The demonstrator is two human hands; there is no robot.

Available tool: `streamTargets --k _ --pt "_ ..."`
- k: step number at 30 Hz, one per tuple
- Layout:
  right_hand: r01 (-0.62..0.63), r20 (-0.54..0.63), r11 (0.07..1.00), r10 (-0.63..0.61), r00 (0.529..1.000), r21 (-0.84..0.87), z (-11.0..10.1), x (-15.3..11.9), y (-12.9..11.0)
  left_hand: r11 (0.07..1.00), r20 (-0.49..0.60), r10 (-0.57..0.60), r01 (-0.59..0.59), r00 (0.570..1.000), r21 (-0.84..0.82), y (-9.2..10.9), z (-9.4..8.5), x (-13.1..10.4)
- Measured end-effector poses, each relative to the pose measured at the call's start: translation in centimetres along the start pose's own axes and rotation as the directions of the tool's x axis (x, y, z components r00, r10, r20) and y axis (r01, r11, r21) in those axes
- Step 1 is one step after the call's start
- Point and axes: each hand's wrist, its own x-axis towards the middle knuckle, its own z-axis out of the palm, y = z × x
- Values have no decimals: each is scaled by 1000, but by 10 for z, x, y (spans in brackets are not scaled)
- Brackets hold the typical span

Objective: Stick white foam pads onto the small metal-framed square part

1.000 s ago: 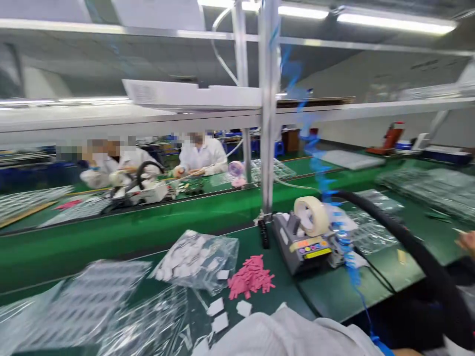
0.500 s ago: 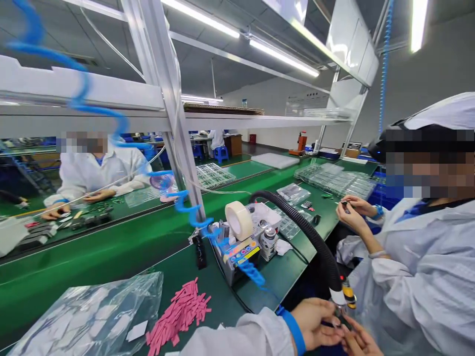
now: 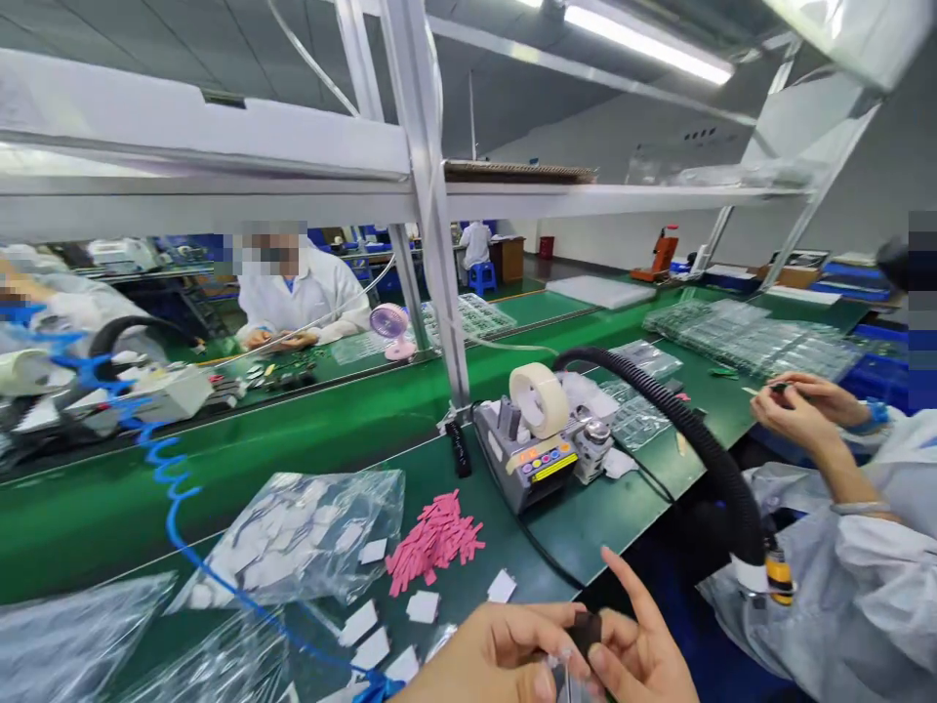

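Note:
At the bottom of the head view, my left hand and my right hand meet around a small dark piece. Fingers of both hands grip it, and my right index finger points up. Something clear and shiny shows below the piece, too small to name. Left of my hands, white square pieces lie on the green table, close to a heap of pink strips. A clear bag with white pieces inside lies further left.
A tape dispenser with a tape roll stands beyond my hands. A black hose arches down on the right, near a co-worker's hands. A blue coiled cord hangs at left. A metal post rises mid-view.
The view has swung right to left, showing more of the table's left side. My hands have moved left, away from the hose end, with the dark piece between them.

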Motion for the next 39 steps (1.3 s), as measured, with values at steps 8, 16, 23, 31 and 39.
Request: streamTargets --k 8,16,23,31,39 --pt "-123 403 982 172 899 -145 68 0 -18 969 -163 171 -196 972 -150 5 -14 -66" --pt "806 586 383 -554 591 -452 121 -1 -31 940 -262 283 -321 923 -116 5 -35 -102" --pt "866 710 122 -523 472 -485 138 -1 -39 942 -217 297 -323 930 -93 -7 -46 -111" --pt "848 753 118 -409 515 -516 125 -5 -35 958 -245 239 -270 940 -101 -18 -45 -109" --pt "857 791 122 -338 510 -501 112 -8 -29 964 -337 114 -186 935 -190 -37 -34 -117"
